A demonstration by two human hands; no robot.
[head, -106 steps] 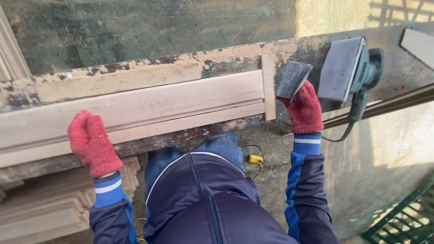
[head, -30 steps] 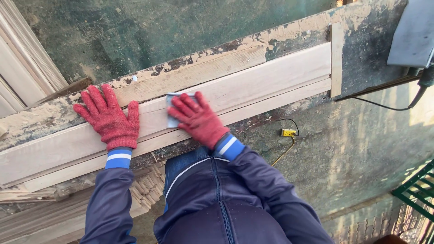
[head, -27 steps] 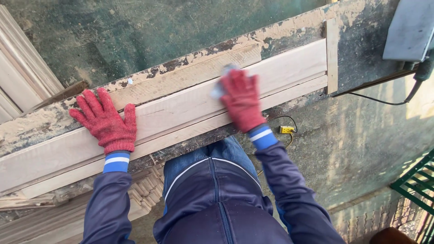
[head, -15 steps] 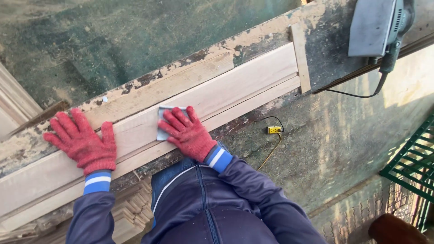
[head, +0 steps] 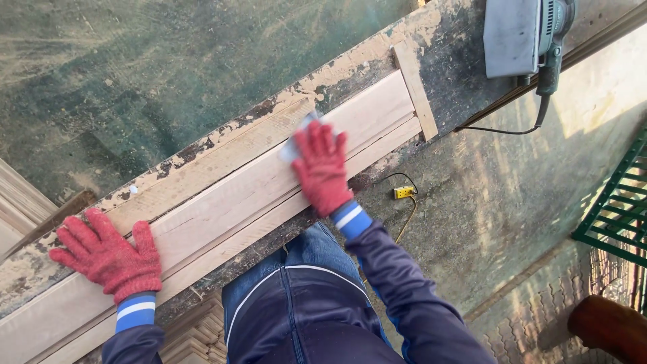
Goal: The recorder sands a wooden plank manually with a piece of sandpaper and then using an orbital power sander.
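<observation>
The right hand (head: 321,168) in a red knit glove lies palm down on a long pale wooden board (head: 229,202), its fingers pressing a small grey sanding pad (head: 296,140) flat against the wood. Only the far corner of the pad shows past the fingertips. The left hand (head: 108,256), gloved the same, is spread open and flat on the board well to the left, holding nothing and only bearing down on the wood.

The board lies on a worn workbench (head: 445,61) with flaking paint. Its long axis runs from near left to far right, so it crosses in front of the person at a slant. A short wooden strip (head: 416,91) sits across its far right end like a stop. The pad is between the 2 hands, much closer to that stop than to the left hand, and bare board stretches both ways along the same slanted line.

Beyond the stop, an electric sander (head: 529,34) rests on the bench, its cord (head: 512,128) trailing off the edge. A small yellow plug (head: 402,193) lies on the concrete floor below.
</observation>
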